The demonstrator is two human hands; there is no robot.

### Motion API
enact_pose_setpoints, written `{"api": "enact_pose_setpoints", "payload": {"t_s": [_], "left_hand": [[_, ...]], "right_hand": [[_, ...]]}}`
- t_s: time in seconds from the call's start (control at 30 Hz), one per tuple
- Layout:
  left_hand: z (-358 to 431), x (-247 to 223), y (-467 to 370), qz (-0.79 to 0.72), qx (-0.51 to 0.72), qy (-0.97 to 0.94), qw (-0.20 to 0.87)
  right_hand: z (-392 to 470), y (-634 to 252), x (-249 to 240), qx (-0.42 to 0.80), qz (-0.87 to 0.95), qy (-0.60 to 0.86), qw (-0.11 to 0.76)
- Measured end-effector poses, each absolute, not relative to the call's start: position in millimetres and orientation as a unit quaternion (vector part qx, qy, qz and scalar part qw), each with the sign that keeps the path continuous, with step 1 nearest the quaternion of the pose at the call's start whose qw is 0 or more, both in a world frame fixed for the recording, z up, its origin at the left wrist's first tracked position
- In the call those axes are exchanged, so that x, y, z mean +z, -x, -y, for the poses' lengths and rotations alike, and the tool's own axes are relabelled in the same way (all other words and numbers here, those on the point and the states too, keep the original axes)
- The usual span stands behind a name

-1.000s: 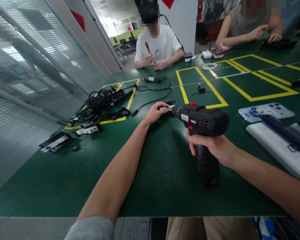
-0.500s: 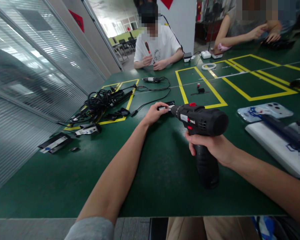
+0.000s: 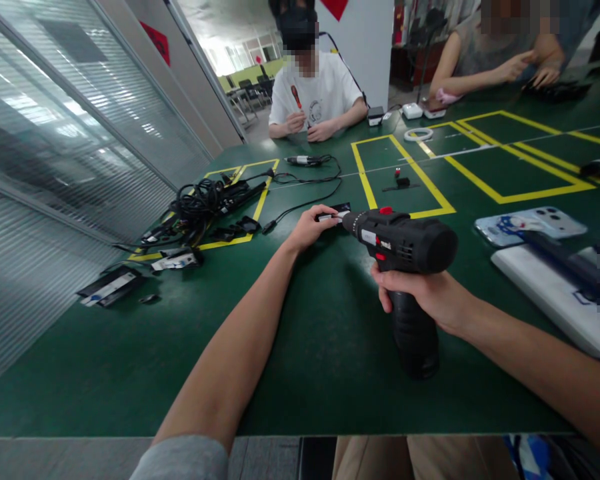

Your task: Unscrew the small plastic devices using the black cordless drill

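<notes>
A black cordless drill [image 3: 405, 241] with red switches is gripped in my right hand [image 3: 427, 293], its fingers wrapped round the handle. The drill's chuck points left and away from me, its bit reaching my left fingertips. On the table, my left hand [image 3: 310, 228] is closed at the fingers on a small flat black part [image 3: 341, 207], steadying it at the bit. The fingers and the chuck hide much of that part, and where the bit's end touches it cannot be made out.
Left of my hands lie tangled black cables [image 3: 205, 203], a flat black box [image 3: 111, 285] and small black pieces. A phone [image 3: 535, 223] and a white case [image 3: 545, 293] lie at right. Across the table, one person holds a red screwdriver [image 3: 296, 98]; another sits at far right.
</notes>
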State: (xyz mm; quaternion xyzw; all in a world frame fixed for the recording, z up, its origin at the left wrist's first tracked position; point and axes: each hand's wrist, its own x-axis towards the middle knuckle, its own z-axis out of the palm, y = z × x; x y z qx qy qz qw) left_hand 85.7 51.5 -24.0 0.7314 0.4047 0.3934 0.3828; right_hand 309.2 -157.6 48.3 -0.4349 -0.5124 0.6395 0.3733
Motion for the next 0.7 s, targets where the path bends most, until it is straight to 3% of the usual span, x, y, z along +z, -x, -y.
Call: {"api": "enact_pose_setpoints", "payload": {"t_s": [0.7], "left_hand": [[-50.9,-22.8,-85.2,-0.402,0.389,-0.737,0.380]], "right_hand": [[156.9,-308.3,47.2,0.651,0.500,0.429,0.377]]}}
